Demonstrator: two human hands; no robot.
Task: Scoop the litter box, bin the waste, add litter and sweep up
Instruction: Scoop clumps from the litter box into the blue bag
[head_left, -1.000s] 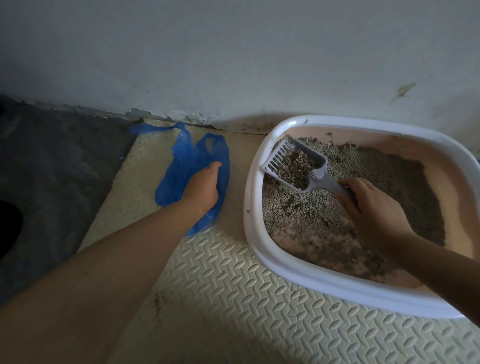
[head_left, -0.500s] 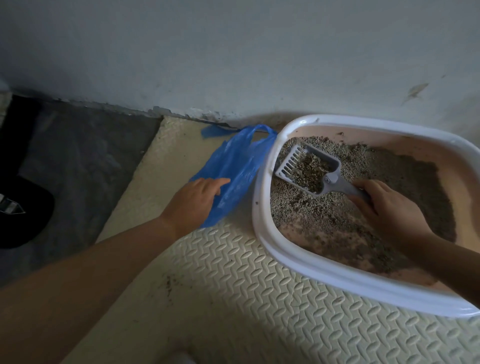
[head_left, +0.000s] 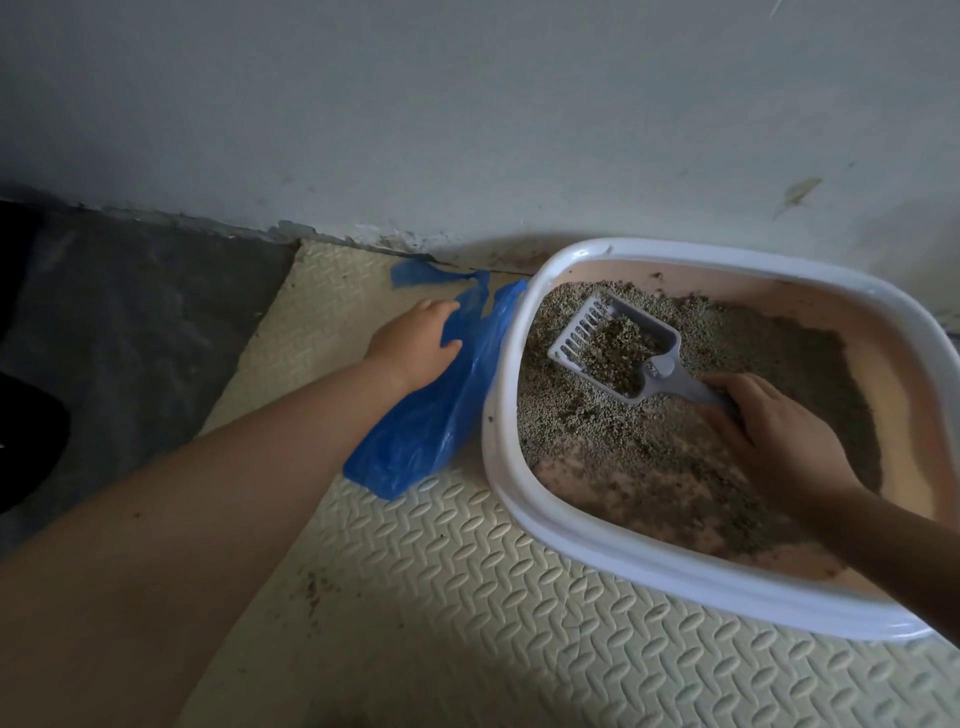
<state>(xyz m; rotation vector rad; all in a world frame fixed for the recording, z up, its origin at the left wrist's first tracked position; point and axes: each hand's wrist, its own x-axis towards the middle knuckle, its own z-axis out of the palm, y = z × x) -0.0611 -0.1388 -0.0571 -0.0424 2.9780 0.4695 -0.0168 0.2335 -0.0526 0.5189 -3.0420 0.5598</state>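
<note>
Head view. Gripped the loaded scoop (head_left: 618, 353) by its handle in the right hand (head_left: 774, 441), centre right of frame, low over the litter (head_left: 597, 431) inside the litter box (head_left: 498, 415). Pinched a fold of the blue bag (head_left: 441, 415) in the left hand (head_left: 415, 353), mid-frame, against the box's left rim. Judged best done by keeping the scoop level, sifting loose grains back, and spreading the bag first. Could not make out the bag's opening; lost the box's right edge off-frame.

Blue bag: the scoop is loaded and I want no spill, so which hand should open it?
Left. The left hand grips the blue bag, which lies against the rim of the litter box. The right hand is busy holding the loaded scoop inside the box.
</note>
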